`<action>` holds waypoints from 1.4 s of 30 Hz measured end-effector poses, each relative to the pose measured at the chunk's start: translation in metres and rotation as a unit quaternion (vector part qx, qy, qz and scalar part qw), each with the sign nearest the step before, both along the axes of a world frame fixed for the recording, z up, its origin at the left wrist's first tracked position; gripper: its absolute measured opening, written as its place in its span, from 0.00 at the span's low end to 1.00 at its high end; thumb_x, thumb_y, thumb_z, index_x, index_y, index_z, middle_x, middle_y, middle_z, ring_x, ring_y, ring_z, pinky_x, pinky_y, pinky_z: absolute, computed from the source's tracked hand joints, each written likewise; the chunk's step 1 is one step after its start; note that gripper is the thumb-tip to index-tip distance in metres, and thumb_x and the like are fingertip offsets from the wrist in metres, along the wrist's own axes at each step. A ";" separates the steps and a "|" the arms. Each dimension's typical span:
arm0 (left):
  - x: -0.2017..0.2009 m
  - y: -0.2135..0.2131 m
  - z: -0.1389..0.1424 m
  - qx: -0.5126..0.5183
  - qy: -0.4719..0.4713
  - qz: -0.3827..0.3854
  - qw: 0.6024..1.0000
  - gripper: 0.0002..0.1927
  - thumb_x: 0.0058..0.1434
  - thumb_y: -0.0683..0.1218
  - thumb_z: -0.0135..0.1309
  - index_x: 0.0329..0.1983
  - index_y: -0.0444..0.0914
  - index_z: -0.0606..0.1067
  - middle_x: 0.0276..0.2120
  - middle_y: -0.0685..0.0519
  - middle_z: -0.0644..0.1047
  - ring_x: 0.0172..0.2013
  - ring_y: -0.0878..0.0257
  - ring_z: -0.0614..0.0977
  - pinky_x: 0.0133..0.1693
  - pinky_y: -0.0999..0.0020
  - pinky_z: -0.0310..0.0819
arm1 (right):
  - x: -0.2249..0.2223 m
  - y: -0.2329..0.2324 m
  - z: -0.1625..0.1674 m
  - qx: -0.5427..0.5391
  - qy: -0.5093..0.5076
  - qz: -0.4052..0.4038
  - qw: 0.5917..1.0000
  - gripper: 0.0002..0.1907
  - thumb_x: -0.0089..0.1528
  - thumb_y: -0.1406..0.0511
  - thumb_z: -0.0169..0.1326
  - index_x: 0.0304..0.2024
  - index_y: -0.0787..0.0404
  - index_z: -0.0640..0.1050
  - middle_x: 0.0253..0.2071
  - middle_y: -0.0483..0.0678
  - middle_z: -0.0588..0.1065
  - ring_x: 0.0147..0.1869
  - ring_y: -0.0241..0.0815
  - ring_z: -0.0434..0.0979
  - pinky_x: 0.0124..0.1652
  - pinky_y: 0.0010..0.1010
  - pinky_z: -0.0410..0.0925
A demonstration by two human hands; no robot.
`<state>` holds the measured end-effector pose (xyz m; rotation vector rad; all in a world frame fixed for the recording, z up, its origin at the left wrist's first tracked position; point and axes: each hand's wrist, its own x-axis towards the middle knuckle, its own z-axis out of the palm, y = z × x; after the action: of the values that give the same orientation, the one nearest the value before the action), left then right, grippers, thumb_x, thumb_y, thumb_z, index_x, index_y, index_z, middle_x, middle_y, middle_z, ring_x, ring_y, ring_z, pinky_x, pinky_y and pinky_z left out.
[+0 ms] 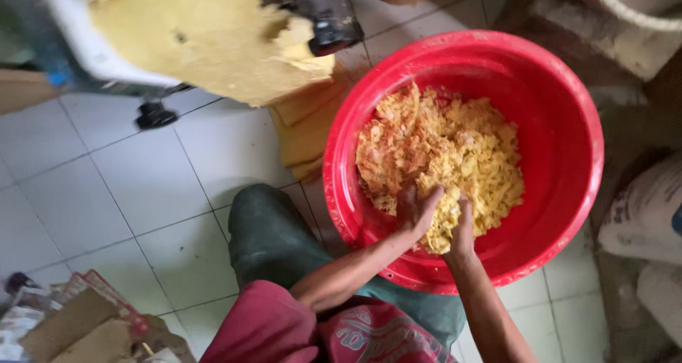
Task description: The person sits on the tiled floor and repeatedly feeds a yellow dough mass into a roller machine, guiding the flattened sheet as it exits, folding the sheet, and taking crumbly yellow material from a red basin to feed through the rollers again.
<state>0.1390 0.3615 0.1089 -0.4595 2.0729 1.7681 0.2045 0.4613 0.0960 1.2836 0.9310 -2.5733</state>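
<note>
A big round red plastic basin (568, 121) stands on the tiled floor and holds a heap of yellow and orange shredded flakes (440, 157). Both my hands are inside it at the near side of the heap. My left hand (415, 210) cups flakes from the left, fingers curled into the pile. My right hand (462, 224) presses against the same clump from the right, close to the left hand. A lump of the flakes sits between the two hands.
A yellow foam slab (206, 36) lies on a white frame at the top left, with foam pieces (305, 128) stacked beside the basin. A dark rubber boot (270, 235) is under my arms. Sacks (646, 214) stand at the right, cardboard scraps (71, 320) at the bottom left.
</note>
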 end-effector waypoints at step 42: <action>-0.031 -0.044 0.024 -0.078 -0.139 0.051 0.986 0.53 0.54 0.77 0.49 0.76 0.49 0.54 0.78 0.43 0.40 0.76 0.43 0.41 0.70 0.44 0.48 | -0.057 -0.090 0.013 0.427 -0.256 0.106 0.861 0.44 0.63 0.42 0.60 0.71 0.56 0.62 0.67 0.62 0.61 0.60 0.57 0.66 0.52 0.50 0.68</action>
<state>0.1081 0.3175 0.1326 -0.8211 2.0247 1.5003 0.1473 0.3712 0.1092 1.7638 2.0148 -1.4901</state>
